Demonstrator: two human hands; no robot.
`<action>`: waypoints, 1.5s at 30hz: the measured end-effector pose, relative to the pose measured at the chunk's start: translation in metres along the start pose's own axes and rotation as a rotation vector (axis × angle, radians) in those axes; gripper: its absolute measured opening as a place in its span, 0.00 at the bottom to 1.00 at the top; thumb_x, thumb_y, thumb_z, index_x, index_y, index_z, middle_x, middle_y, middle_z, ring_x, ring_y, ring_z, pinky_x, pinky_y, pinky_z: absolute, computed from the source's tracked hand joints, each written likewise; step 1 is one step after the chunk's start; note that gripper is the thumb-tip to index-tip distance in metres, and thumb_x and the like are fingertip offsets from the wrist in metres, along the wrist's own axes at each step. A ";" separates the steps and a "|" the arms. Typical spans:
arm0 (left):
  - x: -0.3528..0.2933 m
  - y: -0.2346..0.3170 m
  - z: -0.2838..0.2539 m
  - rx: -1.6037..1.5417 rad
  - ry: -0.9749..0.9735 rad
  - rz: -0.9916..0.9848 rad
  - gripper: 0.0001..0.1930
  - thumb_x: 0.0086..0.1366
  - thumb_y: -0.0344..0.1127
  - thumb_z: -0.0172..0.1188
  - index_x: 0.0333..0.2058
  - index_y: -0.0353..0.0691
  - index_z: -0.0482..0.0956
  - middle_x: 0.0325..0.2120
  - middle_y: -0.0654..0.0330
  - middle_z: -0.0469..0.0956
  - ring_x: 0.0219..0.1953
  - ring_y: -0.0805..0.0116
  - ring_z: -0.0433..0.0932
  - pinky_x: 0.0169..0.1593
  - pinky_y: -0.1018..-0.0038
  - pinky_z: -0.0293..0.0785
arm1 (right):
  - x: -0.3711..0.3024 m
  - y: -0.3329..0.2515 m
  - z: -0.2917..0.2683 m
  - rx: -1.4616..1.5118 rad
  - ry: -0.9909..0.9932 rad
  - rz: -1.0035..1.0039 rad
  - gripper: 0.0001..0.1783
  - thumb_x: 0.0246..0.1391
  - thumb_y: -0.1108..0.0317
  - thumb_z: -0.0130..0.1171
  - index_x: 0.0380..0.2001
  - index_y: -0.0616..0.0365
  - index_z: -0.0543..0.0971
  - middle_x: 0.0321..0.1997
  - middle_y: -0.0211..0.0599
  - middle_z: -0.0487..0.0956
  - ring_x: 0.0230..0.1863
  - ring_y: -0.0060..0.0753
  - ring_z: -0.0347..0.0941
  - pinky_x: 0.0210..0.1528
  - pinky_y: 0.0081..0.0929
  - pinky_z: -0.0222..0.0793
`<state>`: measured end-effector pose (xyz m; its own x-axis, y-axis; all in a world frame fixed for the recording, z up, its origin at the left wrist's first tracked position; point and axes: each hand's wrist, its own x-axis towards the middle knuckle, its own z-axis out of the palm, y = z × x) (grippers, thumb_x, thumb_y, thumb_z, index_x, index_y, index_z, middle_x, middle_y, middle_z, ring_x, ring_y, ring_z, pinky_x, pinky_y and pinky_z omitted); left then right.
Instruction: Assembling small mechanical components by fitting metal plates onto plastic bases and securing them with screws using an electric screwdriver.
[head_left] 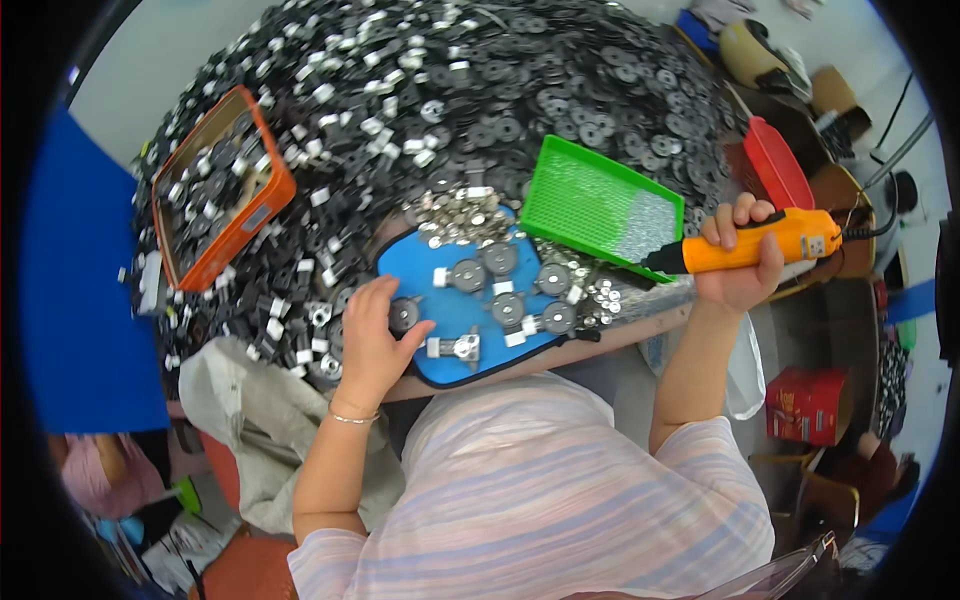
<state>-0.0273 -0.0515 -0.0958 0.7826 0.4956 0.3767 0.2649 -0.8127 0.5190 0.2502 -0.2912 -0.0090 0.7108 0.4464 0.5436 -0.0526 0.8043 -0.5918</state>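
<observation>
My left hand (370, 338) is at the left side of a blue mat (440, 305), its thumb and fingers curled around a round black part (404, 315). My right hand (742, 255) is wrapped round an orange electric screwdriver (760, 243), held level with its dark tip pointing left. That tip is over the near right corner of a green tray (565, 236), which holds many tiny silver screws (648, 228). Several round dark parts (508, 310) with white ends lie on the mat. Closer to me lies one with a metal bracket (465, 347).
A great heap of black discs and parts with white ends (480, 80) covers the far table. Small silver pieces (460, 215) are piled behind the mat. An orange bin (235, 225) of parts stands left, and a red tray (778, 165) right. Grey cloth (245, 410) hangs over the near left edge.
</observation>
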 end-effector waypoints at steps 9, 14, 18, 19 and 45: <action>0.135 0.066 0.081 -0.254 -0.369 -0.150 0.25 0.54 0.44 0.61 0.43 0.28 0.69 0.37 0.44 0.75 0.37 0.50 0.76 0.41 0.64 0.71 | -0.028 -0.030 -0.018 -0.206 0.051 -0.071 0.16 0.44 0.67 0.59 0.35 0.63 0.68 0.33 0.40 0.66 0.25 0.28 0.65 0.29 0.25 0.64; 0.182 0.065 0.134 -0.171 -0.413 -0.243 0.26 0.55 0.48 0.57 0.41 0.27 0.70 0.37 0.39 0.75 0.42 0.45 0.73 0.45 0.61 0.69 | -0.039 -0.044 -0.025 -0.227 0.068 -0.070 0.16 0.42 0.69 0.60 0.34 0.63 0.68 0.33 0.40 0.67 0.25 0.28 0.67 0.30 0.24 0.64; 0.200 0.057 0.150 -0.256 -0.416 -0.332 0.22 0.58 0.47 0.53 0.38 0.28 0.73 0.35 0.41 0.76 0.41 0.47 0.74 0.44 0.63 0.69 | -0.044 -0.051 -0.027 -0.247 0.137 -0.080 0.15 0.42 0.70 0.59 0.33 0.63 0.68 0.33 0.40 0.67 0.25 0.27 0.66 0.30 0.23 0.65; 0.199 0.054 0.151 -0.289 -0.356 -0.319 0.22 0.59 0.47 0.53 0.38 0.29 0.74 0.35 0.42 0.76 0.41 0.48 0.74 0.43 0.63 0.69 | -0.044 -0.052 -0.027 -0.248 0.144 -0.080 0.15 0.42 0.70 0.59 0.33 0.64 0.68 0.33 0.40 0.67 0.25 0.27 0.66 0.30 0.23 0.65; 0.087 0.170 0.110 -1.424 0.046 -0.647 0.19 0.66 0.40 0.47 0.51 0.41 0.54 0.49 0.56 0.64 0.49 0.62 0.67 0.50 0.59 0.69 | -0.047 -0.040 -0.035 -0.198 0.060 -0.046 0.15 0.41 0.71 0.60 0.32 0.64 0.68 0.32 0.41 0.67 0.25 0.27 0.67 0.29 0.22 0.65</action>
<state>0.1482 -0.1800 -0.0595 0.7264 0.6631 -0.1805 -0.2152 0.4689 0.8567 0.2433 -0.3582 -0.0314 0.7500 0.3821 0.5399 0.1153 0.7283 -0.6755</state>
